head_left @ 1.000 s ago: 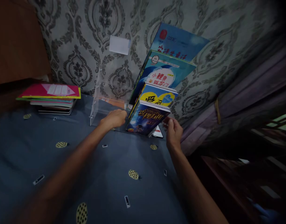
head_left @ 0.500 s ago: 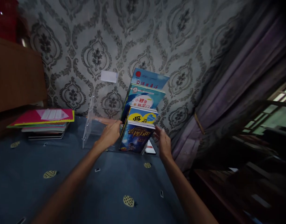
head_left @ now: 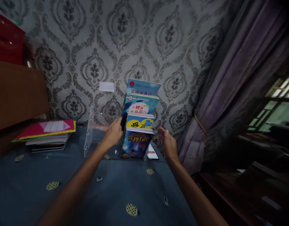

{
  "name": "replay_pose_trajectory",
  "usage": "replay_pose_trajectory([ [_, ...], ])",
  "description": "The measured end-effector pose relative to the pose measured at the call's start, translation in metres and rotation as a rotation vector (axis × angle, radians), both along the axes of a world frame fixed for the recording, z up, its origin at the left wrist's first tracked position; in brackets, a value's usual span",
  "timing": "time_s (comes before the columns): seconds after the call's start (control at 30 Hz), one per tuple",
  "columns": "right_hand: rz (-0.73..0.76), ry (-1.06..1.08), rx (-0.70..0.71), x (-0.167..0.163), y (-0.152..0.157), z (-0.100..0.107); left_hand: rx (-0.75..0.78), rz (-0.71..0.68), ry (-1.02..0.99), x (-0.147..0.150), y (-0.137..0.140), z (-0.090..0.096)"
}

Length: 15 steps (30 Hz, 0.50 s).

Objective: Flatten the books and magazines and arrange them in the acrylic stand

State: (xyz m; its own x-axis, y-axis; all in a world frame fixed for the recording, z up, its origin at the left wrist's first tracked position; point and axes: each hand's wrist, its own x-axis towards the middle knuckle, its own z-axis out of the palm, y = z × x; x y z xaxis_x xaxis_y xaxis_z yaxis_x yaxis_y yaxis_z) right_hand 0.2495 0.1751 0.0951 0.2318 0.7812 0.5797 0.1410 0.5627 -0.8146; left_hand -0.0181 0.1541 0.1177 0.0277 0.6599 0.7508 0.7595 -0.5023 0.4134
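Several books stand upright, one behind another in steps, at the right side of a clear acrylic stand [head_left: 88, 138]. In front is a dark blue book [head_left: 137, 146], then a yellow and blue book [head_left: 142, 121], a teal book [head_left: 142, 105] and a tall light blue book [head_left: 144, 86]. My left hand [head_left: 113, 133] lies along the left side of the books, fingers stretched forward, their tips partly hidden. To the right, my right hand [head_left: 168, 142] is open and apart from the books, its fingers extended and nothing in it.
A pile of books and booklets [head_left: 49, 133] lies at the left, beside a brown wooden cabinet [head_left: 19, 94]. A phone [head_left: 152, 153] is on the blue cloth [head_left: 88, 201] behind the books' right side. Patterned wall stands behind; a purple curtain [head_left: 212, 103] hangs at right.
My right hand has moved a little away from the books' right side. My left hand stays at their left side. The view has shifted slightly; the books still stand in the same arrangement.
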Motion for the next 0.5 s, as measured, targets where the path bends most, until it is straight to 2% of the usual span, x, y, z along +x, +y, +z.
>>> replay_pose_trajectory([
  [0.13, -0.030, -0.060, -0.028, 0.011, -0.017, -0.019, 0.015, 0.014, 0.044, -0.018, -0.024, -0.024],
  [0.3, -0.066, -0.244, -0.103, 0.024, -0.055, -0.058, 0.054, 0.070, 0.128, -0.075, -0.062, -0.044],
  [0.43, -0.075, -0.369, -0.160, 0.032, -0.078, -0.089, 0.023, 0.287, 0.138, -0.132, -0.077, -0.052],
  [0.5, -0.081, -0.385, -0.182, 0.034, -0.083, -0.101, -0.059, 0.431, 0.154, -0.157, -0.076, -0.053],
])
